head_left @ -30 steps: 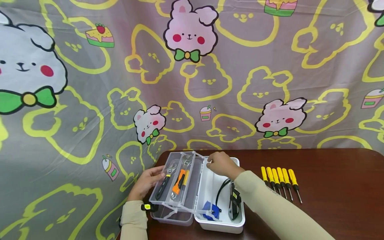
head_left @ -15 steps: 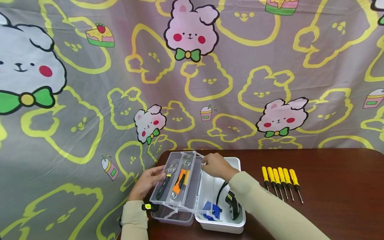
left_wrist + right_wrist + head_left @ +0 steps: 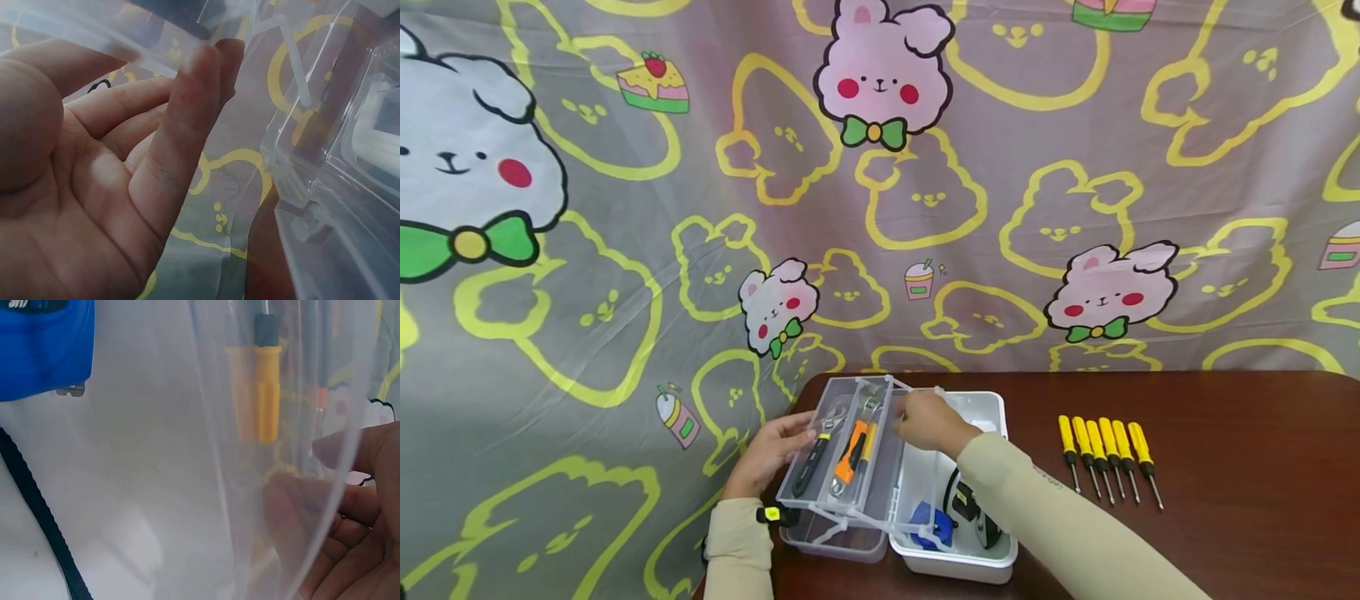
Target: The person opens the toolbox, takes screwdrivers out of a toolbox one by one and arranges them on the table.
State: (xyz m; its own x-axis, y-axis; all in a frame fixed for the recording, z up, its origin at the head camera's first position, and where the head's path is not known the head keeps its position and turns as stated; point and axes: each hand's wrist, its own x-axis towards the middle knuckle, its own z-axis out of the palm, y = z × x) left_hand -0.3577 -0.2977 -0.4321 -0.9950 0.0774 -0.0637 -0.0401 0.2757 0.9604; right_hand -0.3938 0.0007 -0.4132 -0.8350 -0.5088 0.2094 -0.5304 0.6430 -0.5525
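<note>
A toolbox stands with its white base (image 3: 955, 567) on the right and a clear plastic lid folded out to the left. My left hand (image 3: 767, 454) grips the left edge of a raised clear tray (image 3: 880, 492), thumb above and fingers beneath; those fingers (image 3: 178, 125) show from below in the left wrist view. In the tray lie black-handled pliers or a wrench (image 3: 812, 462), an orange utility knife (image 3: 850, 454) and a yellow-orange handle (image 3: 269, 394). My right hand (image 3: 928, 421) is at the tray's right side, fingers bent behind clear plastic. Whether they pinch anything is unclear.
A blue tape measure (image 3: 932, 525) with a black strap lies in the white base, beside a dark object (image 3: 988, 533) partly hidden by my right arm. Several yellow-handled screwdrivers (image 3: 1108, 446) lie in a row on the brown table (image 3: 1247, 500), right of the box.
My right hand has moved left, from above the white base to the clear tray's right side. My left hand keeps its grip on the tray.
</note>
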